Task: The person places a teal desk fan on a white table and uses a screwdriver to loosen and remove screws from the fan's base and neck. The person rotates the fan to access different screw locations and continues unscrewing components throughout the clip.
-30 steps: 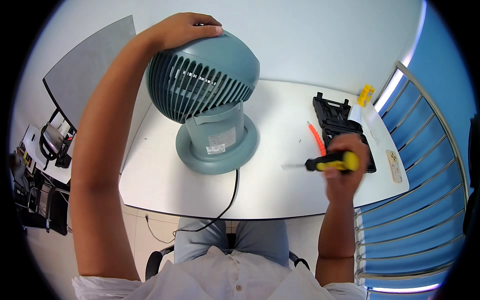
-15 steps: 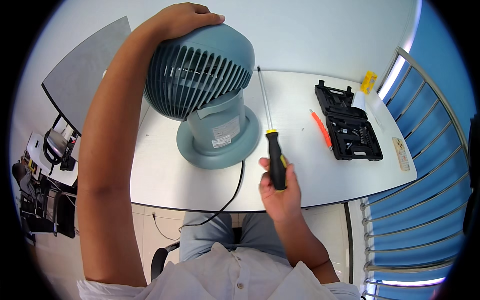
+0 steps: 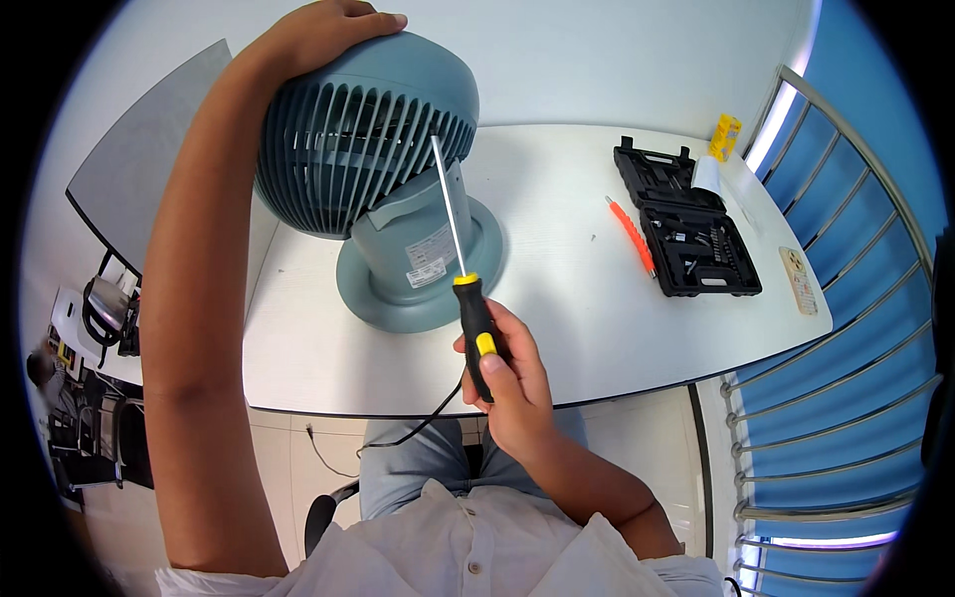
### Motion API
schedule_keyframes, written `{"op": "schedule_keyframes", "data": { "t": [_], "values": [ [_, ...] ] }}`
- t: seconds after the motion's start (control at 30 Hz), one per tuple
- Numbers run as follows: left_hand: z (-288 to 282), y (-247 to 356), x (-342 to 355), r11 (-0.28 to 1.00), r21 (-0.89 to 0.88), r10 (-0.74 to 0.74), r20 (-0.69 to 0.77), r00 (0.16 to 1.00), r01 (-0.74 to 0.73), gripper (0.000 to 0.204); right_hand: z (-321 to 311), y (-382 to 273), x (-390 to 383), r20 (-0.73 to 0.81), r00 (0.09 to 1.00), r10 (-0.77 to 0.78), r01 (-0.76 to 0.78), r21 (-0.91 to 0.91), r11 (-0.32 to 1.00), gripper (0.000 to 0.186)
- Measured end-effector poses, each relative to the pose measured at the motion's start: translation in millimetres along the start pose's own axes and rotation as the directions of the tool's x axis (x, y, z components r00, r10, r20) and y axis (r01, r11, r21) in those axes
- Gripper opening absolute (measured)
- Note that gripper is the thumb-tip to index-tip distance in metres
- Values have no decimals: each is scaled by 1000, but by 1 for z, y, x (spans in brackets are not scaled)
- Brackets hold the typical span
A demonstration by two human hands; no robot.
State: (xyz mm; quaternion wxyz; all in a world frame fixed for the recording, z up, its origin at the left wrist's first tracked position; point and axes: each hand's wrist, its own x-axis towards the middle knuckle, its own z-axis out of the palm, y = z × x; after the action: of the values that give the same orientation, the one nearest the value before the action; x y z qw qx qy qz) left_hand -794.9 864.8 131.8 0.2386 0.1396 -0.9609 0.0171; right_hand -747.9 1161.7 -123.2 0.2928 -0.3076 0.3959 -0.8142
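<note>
A grey-green desk fan (image 3: 343,159) stands on the white table, its slatted back toward me and its round base flat on the top. My left hand (image 3: 323,35) rests over the top of the fan's head, fingers bent across the housing and partly hidden behind it. In my right hand (image 3: 512,383) is a screwdriver (image 3: 475,318) with a black and yellow handle. Its long metal shaft points up and away, and the tip overlaps the fan's rear slats in view; whether it touches them I cannot tell.
To the right lies an open black tool case (image 3: 701,249) with bits, beside an orange flexible shaft (image 3: 630,235). A yellow box (image 3: 725,137) and a remote control (image 3: 798,282) sit near the right edge. A metal railing (image 3: 846,328) runs beyond it. A black cord (image 3: 428,418) hangs over the front edge.
My right hand has moved left with the screwdriver, bringing its tip from beside the fan to in front of its slats. The left hand stays on the fan's head; the whole view has shifted slightly.
</note>
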Motion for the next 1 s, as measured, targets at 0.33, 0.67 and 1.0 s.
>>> {"op": "schedule_keyframes", "data": {
  "t": [0.33,0.67,1.0],
  "values": [
    [-3,10,-9,995,-80,-51,11,999,52,62,17,6,6,5,998,-66,66,3,998,49],
    [-5,11,-8,996,-81,-46,34,998,49,62,19,24,11,32,996,-87,87,-14,996,49],
    [-1,15,-12,996,-67,-65,-18,998,63,67,19,42,18,27,994,-106,107,-39,993,51]
  ]
}}
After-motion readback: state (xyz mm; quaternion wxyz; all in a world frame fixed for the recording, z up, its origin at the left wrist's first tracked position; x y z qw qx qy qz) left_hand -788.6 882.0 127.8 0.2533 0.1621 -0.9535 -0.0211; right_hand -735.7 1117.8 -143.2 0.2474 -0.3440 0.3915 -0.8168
